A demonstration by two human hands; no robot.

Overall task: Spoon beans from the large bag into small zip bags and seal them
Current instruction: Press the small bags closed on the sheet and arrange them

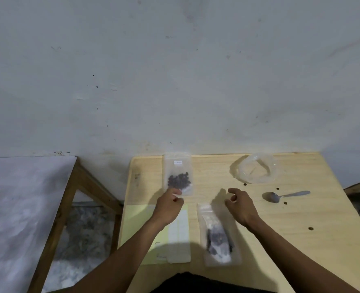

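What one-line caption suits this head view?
Left hand touches a filled zip bag; right hand hovers empty, spoon on the table.

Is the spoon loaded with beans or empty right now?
Empty, it seems: the spoon lies on the table, held by neither hand, no beans visible in its bowl.
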